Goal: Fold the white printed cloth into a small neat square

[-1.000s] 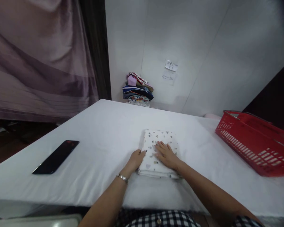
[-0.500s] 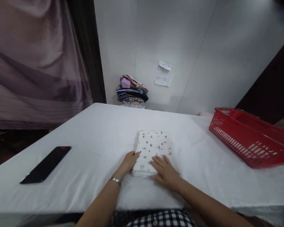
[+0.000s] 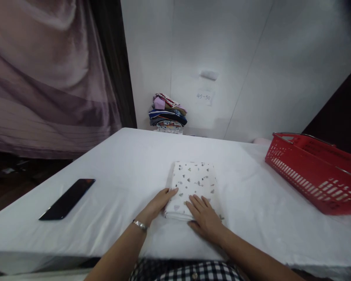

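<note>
A folded white cloth [image 3: 190, 181] with small grey plant-like prints lies flat on the white-covered table [image 3: 128, 164], in front of my body. My left hand [image 3: 159, 203] holds the cloth's left edge, its thumb over the top and the other fingers at the side, partly hidden. Flat on the near right part of the cloth rests my right hand [image 3: 206, 218], fingers stretched out and palm down. The near edge shows several stacked layers.
A dark phone-like slab [image 3: 67, 199] lies on the left of the table. At the right stands a red plastic basket [image 3: 312, 171] with metal handles. Beyond the far edge, a pile of folded clothes [image 3: 168, 113] sits against the wall, below and left of a paper label [image 3: 204, 96].
The view has shifted slightly, moving the surroundings a little to the right. My left thumb reaches a bit farther over the cloth's edge. My right hand stays flat on it.
</note>
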The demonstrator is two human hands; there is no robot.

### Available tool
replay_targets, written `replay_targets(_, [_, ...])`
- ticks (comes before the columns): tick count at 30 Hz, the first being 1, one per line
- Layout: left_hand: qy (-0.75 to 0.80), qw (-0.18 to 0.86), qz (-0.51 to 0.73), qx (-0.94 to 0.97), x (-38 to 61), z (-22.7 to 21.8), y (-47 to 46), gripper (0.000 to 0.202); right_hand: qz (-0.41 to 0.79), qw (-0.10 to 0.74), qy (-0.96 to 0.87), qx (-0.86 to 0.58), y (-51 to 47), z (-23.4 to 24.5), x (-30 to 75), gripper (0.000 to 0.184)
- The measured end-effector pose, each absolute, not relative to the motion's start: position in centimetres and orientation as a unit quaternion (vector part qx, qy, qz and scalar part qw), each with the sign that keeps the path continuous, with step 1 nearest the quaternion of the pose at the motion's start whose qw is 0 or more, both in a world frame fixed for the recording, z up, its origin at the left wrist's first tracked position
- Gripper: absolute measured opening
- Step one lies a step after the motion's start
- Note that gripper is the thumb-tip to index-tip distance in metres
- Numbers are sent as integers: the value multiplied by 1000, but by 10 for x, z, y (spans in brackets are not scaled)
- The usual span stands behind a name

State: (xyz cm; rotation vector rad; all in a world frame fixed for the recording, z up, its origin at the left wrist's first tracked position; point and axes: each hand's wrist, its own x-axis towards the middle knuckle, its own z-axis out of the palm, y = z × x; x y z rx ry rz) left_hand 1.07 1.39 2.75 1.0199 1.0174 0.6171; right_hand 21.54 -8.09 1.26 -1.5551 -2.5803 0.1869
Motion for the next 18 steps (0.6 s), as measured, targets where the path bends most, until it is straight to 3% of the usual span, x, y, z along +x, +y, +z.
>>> replay_targets(6, [524, 616, 309, 501, 11, 15, 6, 44, 114, 109, -848, -506, -84, 27, 241, 55])
replay_targets(10, [545, 598, 295, 508, 12, 17, 7, 39, 124, 273, -704, -644, -72, 23, 279, 58])
replay_targets(13, [550, 616, 269, 496, 12, 24, 10, 42, 270, 370, -532, -712, -60, 14, 297, 70])
replay_targets(18, [581, 569, 231, 534, 12, 28, 13, 50, 436, 477, -364, -671, -52, 18, 295, 89])
